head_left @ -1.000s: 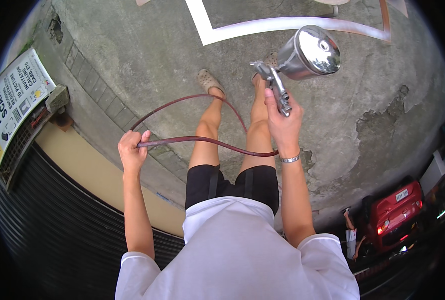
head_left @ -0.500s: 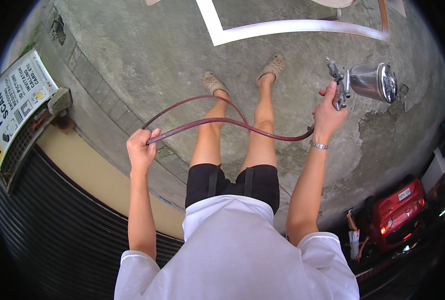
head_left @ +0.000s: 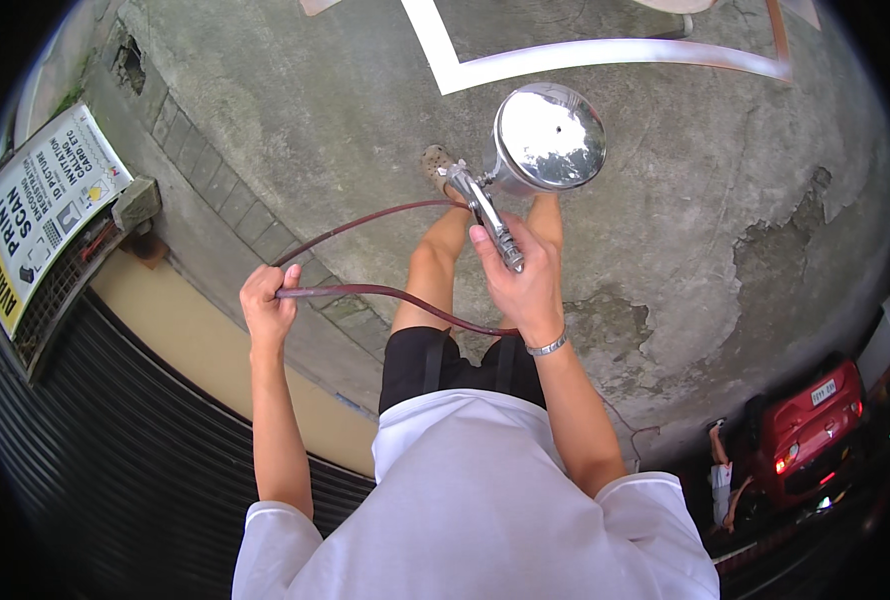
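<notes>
My right hand (head_left: 527, 275) is wrapped round the grip of a metal paint spray gun (head_left: 483, 208), held in front of my legs. A shiny round paint cup (head_left: 550, 138) is attached to the gun, its mirror-like end facing up. The dark red air hose (head_left: 395, 292) runs from beneath my right hand to my left hand (head_left: 268, 305), whose fingers are closed on it. Beyond that hand the hose loops back toward the gun. How it joins the grip is hidden by my right hand.
A white rectangular frame (head_left: 605, 57) stands ahead over cracked concrete ground (head_left: 685, 200). At left are a printed sign (head_left: 50, 205), a low kerb (head_left: 200, 165) and a dark roller shutter (head_left: 115, 430). A red car (head_left: 810, 430) and a person (head_left: 722, 480) are at lower right.
My right hand has swung the spray gun leftward, from the right side to in front of my legs, turning the cup's round end upward. My left hand keeps the hose and has shifted slightly.
</notes>
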Demonstrator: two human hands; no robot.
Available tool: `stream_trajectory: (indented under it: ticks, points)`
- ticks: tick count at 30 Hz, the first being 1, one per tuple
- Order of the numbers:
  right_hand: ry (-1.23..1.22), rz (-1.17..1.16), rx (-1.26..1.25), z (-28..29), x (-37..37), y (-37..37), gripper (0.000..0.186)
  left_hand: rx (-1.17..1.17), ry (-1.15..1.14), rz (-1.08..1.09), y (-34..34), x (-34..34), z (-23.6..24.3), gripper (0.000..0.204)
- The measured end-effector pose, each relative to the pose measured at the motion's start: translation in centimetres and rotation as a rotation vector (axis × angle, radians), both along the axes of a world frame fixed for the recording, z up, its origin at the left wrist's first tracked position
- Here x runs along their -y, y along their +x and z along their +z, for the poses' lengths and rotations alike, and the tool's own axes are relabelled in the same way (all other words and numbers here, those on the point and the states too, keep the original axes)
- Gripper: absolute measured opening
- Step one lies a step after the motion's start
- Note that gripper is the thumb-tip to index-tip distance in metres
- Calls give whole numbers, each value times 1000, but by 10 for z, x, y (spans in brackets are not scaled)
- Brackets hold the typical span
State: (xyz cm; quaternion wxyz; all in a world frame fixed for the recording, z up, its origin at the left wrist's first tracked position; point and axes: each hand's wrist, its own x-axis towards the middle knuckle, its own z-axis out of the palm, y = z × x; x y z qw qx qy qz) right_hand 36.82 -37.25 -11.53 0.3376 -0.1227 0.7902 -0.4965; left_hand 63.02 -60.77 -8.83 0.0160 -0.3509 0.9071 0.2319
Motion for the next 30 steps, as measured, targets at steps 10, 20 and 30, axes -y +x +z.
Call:
stream_trajectory:
  ticks: [10, 20, 30]
  points:
    - [287, -247, -157, -45, -55, -114, 33, -1, 33, -44, -65, -35, -11, 47]
    - [377, -384, -253, -63, -138, -259, 37, 32, 84, -119, -176, -91, -17, 46]
    - [487, -515, -251, -84, -216, -397, 39, 11, 146, -189, -282, -142, -19, 45]
